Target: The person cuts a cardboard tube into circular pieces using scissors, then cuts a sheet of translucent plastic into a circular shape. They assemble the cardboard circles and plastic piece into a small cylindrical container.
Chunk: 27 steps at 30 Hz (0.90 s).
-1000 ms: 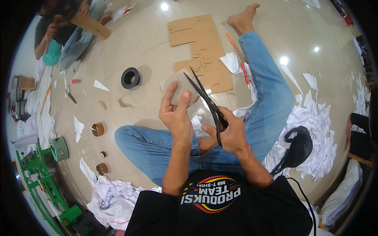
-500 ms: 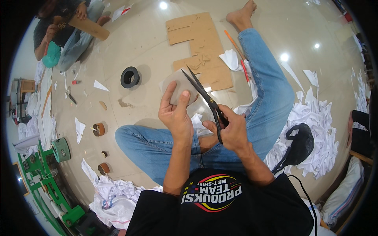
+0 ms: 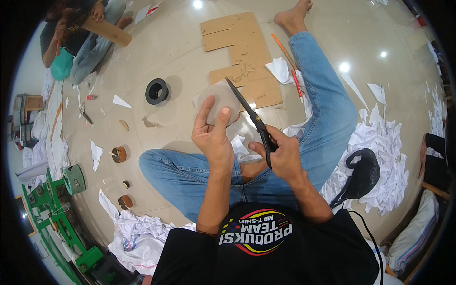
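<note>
My left hand [image 3: 212,140] pinches a small greyish-beige flat piece, perhaps card [image 3: 221,95], with the thumb on its face. Rounded outlines show on the piece's top and right edge. In my right hand [image 3: 284,156] is a pair of black scissors [image 3: 246,103], fingers through the handles. The blades look closed together and point up and left along the piece's right edge. Whether they touch it I cannot tell. Beyond lies a large brown cardboard sheet [image 3: 259,61] with a notch and small cardboard scraps on it.
A black spool-like ring [image 3: 156,91] stands on the floor at left. An orange stick [image 3: 283,51] and a red pen [image 3: 297,84] lie beside my leg. White scraps [image 3: 380,164] heap up at right, with a black bag-like cloth [image 3: 362,175]. A co-worker [image 3: 78,47] sits at far left.
The scissor blades have closed from slightly apart. The piece in my left hand stays almost in place.
</note>
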Each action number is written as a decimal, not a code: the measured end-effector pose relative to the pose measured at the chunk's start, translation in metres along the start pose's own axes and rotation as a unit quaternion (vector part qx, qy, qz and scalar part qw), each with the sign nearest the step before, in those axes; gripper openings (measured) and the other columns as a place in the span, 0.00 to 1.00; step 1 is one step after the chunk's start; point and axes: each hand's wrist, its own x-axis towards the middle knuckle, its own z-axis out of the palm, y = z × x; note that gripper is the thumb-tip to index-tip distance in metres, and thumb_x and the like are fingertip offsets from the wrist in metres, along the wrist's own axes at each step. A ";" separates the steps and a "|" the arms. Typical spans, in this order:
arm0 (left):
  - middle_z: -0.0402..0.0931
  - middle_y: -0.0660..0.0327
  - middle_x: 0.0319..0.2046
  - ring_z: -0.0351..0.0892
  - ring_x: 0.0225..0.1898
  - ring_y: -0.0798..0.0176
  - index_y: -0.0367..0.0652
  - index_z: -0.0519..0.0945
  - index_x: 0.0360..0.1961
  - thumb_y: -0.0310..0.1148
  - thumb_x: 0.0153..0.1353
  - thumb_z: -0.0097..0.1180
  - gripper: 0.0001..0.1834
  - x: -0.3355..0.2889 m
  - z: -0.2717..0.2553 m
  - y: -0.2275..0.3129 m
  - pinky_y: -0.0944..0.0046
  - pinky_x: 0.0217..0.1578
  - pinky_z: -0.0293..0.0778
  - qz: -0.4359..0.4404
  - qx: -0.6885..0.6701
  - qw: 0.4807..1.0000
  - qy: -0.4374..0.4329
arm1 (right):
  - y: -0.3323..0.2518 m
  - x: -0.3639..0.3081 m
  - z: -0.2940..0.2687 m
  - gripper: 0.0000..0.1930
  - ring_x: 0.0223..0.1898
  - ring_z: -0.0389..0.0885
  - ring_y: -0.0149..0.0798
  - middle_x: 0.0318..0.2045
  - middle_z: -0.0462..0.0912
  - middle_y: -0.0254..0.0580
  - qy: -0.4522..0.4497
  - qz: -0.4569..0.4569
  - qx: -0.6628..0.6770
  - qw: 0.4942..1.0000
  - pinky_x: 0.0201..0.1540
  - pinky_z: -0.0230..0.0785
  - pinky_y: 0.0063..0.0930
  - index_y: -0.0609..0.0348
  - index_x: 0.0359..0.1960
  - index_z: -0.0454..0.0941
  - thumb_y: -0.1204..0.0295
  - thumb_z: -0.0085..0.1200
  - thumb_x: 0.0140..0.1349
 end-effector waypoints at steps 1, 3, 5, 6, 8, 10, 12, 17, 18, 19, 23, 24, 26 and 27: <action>0.79 0.46 0.59 0.86 0.54 0.56 0.24 0.73 0.68 0.18 0.68 0.66 0.28 0.000 0.001 0.001 0.54 0.50 0.91 -0.001 -0.001 1.000 -0.002 | 0.004 0.000 -0.001 0.31 0.19 0.69 0.29 0.17 0.73 0.31 -0.011 0.006 0.035 0.999 0.27 0.63 0.29 0.62 0.54 0.84 0.55 0.81 0.56; 0.79 0.47 0.60 0.86 0.54 0.56 0.24 0.73 0.68 0.18 0.68 0.66 0.28 0.001 0.000 0.001 0.53 0.50 0.91 -0.003 0.001 1.000 -0.009 | 0.007 0.001 -0.007 0.32 0.23 0.66 0.25 0.20 0.72 0.27 -0.039 0.027 0.078 0.996 0.28 0.59 0.25 0.63 0.54 0.83 0.56 0.83 0.54; 0.79 0.47 0.60 0.87 0.53 0.56 0.24 0.73 0.68 0.18 0.68 0.66 0.28 0.003 -0.005 0.001 0.54 0.50 0.91 -0.004 0.007 1.000 -0.017 | 0.001 0.004 -0.019 0.34 0.28 0.64 0.21 0.27 0.72 0.21 -0.074 0.057 0.091 0.991 0.30 0.55 0.20 0.65 0.56 0.83 0.59 0.84 0.52; 0.80 0.46 0.59 0.87 0.53 0.56 0.24 0.74 0.66 0.19 0.67 0.67 0.28 0.004 -0.007 0.001 0.54 0.50 0.91 -0.004 0.009 1.000 -0.019 | -0.001 0.007 -0.024 0.35 0.28 0.63 0.21 0.26 0.71 0.21 -0.078 0.043 0.058 0.994 0.30 0.54 0.20 0.64 0.56 0.82 0.59 0.85 0.51; 0.82 0.45 0.57 0.87 0.52 0.57 0.23 0.77 0.64 0.20 0.66 0.69 0.26 0.005 -0.011 0.002 0.56 0.50 0.90 -0.005 0.012 1.000 -0.024 | -0.003 0.012 -0.031 0.37 0.27 0.62 0.21 0.25 0.69 0.20 -0.086 0.015 -0.008 0.996 0.29 0.54 0.20 0.64 0.57 0.82 0.58 0.85 0.50; 0.83 0.45 0.56 0.87 0.52 0.56 0.23 0.78 0.63 0.20 0.66 0.69 0.25 0.006 -0.014 0.004 0.56 0.49 0.91 -0.018 0.017 0.999 -0.044 | -0.005 0.016 -0.036 0.37 0.26 0.62 0.22 0.24 0.69 0.21 -0.089 0.003 -0.023 0.996 0.29 0.54 0.21 0.64 0.57 0.82 0.57 0.86 0.49; 0.82 0.45 0.56 0.88 0.50 0.56 0.23 0.77 0.63 0.20 0.65 0.70 0.26 0.007 -0.017 0.004 0.55 0.47 0.92 -0.024 0.027 0.998 -0.054 | -0.010 0.020 -0.038 0.37 0.23 0.64 0.26 0.21 0.70 0.26 -0.083 -0.010 -0.045 0.995 0.27 0.57 0.25 0.62 0.54 0.83 0.53 0.85 0.47; 0.80 0.45 0.58 0.90 0.47 0.56 0.23 0.76 0.64 0.21 0.63 0.71 0.29 0.007 -0.021 0.002 0.53 0.43 0.94 -0.028 0.043 0.997 -0.061 | -0.015 0.025 -0.040 0.36 0.18 0.71 0.37 0.16 0.72 0.34 -0.074 -0.025 -0.075 0.994 0.25 0.64 0.35 0.59 0.47 0.85 0.45 0.84 0.45; 0.80 0.45 0.58 0.90 0.47 0.56 0.23 0.76 0.64 0.21 0.64 0.71 0.29 0.007 -0.021 0.002 0.53 0.43 0.94 -0.029 0.045 0.997 -0.062 | -0.015 0.024 -0.040 0.36 0.20 0.68 0.33 0.17 0.71 0.32 -0.077 -0.025 -0.074 0.994 0.25 0.61 0.32 0.60 0.49 0.85 0.48 0.84 0.46; 0.80 0.44 0.58 0.90 0.47 0.56 0.22 0.76 0.64 0.21 0.64 0.71 0.29 0.007 -0.021 0.003 0.53 0.43 0.93 -0.030 0.047 0.996 -0.064 | -0.014 0.024 -0.040 0.36 0.22 0.65 0.29 0.19 0.70 0.29 -0.081 -0.025 -0.073 0.994 0.26 0.59 0.29 0.61 0.52 0.85 0.50 0.84 0.48; 0.84 0.43 0.54 0.88 0.50 0.54 0.23 0.79 0.62 0.19 0.65 0.69 0.24 0.005 -0.019 0.007 0.54 0.48 0.92 -0.035 0.048 0.995 -0.076 | -0.013 0.025 -0.041 0.33 0.18 0.71 0.39 0.16 0.72 0.36 -0.066 -0.036 -0.073 0.995 0.25 0.64 0.36 0.59 0.44 0.85 0.45 0.82 0.49; 0.83 0.43 0.54 0.88 0.50 0.54 0.23 0.79 0.61 0.19 0.65 0.69 0.24 0.005 -0.019 0.007 0.54 0.48 0.92 -0.036 0.050 0.995 -0.077 | -0.013 0.025 -0.041 0.32 0.18 0.70 0.40 0.16 0.72 0.36 -0.067 -0.035 -0.071 0.995 0.25 0.64 0.36 0.59 0.44 0.85 0.46 0.82 0.49; 0.83 0.43 0.54 0.88 0.50 0.54 0.23 0.79 0.61 0.19 0.65 0.69 0.24 0.005 -0.019 0.007 0.55 0.48 0.92 -0.039 0.054 0.995 -0.079 | -0.012 0.025 -0.042 0.30 0.18 0.70 0.40 0.16 0.72 0.37 -0.068 -0.033 -0.068 0.995 0.25 0.63 0.37 0.59 0.43 0.85 0.47 0.81 0.51; 0.83 0.43 0.54 0.89 0.49 0.54 0.23 0.78 0.62 0.19 0.64 0.69 0.25 0.005 -0.020 0.006 0.54 0.46 0.92 -0.039 0.057 0.995 -0.079 | -0.010 0.025 -0.043 0.29 0.18 0.69 0.40 0.16 0.72 0.37 -0.067 -0.032 -0.068 0.995 0.25 0.63 0.37 0.59 0.42 0.85 0.48 0.81 0.52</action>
